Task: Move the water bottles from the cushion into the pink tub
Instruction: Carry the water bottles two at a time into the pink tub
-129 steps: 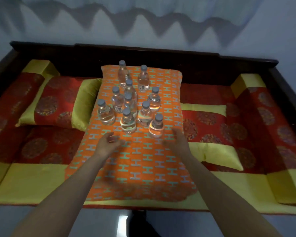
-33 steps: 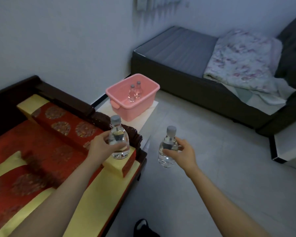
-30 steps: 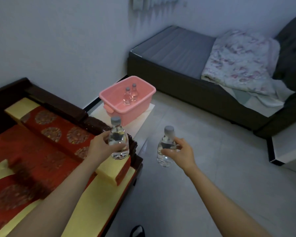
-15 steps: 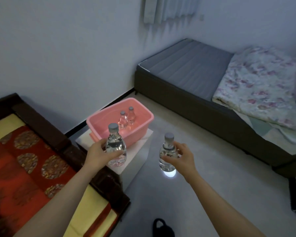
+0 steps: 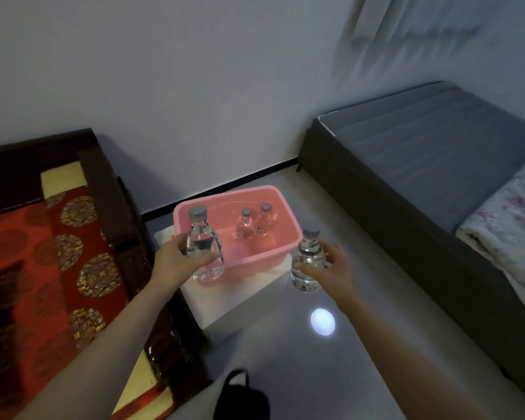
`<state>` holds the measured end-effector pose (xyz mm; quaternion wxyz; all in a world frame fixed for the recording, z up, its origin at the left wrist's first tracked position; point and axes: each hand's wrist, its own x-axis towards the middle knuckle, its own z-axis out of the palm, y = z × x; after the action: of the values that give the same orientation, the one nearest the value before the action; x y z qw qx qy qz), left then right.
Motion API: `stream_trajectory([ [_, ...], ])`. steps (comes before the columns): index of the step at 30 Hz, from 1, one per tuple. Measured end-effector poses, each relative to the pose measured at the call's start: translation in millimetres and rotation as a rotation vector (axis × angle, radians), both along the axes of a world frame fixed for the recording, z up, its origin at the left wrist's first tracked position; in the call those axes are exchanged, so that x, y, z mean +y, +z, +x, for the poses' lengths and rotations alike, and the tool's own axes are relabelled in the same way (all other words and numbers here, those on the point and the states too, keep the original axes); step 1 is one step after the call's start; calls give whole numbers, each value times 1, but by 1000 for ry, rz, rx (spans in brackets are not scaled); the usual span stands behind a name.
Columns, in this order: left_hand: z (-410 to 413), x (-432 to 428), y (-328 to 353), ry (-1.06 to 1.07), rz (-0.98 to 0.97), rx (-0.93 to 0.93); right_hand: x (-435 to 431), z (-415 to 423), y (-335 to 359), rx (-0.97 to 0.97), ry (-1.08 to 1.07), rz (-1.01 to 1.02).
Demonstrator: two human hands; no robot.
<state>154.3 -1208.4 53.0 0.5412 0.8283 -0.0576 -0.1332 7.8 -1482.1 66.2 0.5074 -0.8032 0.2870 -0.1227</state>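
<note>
Closer than a moment ago, both grips have come up to the pink tub (image 5: 225,194) on its low white table (image 5: 237,291); the left grip (image 5: 175,262) is curled round an upright bottle (image 5: 203,247) at the tub's near rim; the right grip (image 5: 335,268) clasps a second upright bottle (image 5: 306,265) just off the near right corner, over the floor; two bottles (image 5: 244,224) stand in the tub, beyond both grips; the left is nearer, so I judge it needs only a short forward lowering.
</note>
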Motion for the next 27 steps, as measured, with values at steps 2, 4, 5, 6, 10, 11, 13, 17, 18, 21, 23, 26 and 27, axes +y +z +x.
stream_trajectory([
  [2,13,-2,-6,41,13,15,-7,25,-8,12,42,-13],
  [4,27,-7,-11,81,19,29,-16,52,-15,38,106,-27],
  [5,36,-12,-14,103,8,36,-22,68,-19,51,141,-45],
  [6,45,-16,-17,123,-2,38,-26,82,-21,56,168,-65],
  [10,90,-35,-31,174,0,20,-43,143,-31,38,159,-63],
  [11,98,-40,-35,181,1,12,-47,155,-33,33,159,-46],
  [13,114,-50,-45,202,-14,14,-57,179,-42,34,155,-14],
  [17,131,-67,-73,220,-29,78,-71,206,-65,91,148,36],
  [18,133,-71,-80,223,-27,92,-72,210,-70,100,148,30],
  [21,142,-86,-106,212,-48,144,-75,222,-90,148,132,28],
  [23,146,-98,-127,213,-32,158,-75,228,-108,197,142,13],
  [26,150,-114,-160,244,-15,191,-72,231,-135,275,174,-43],
  [27,150,-118,-170,256,-9,201,-69,232,-144,289,191,-60],
])
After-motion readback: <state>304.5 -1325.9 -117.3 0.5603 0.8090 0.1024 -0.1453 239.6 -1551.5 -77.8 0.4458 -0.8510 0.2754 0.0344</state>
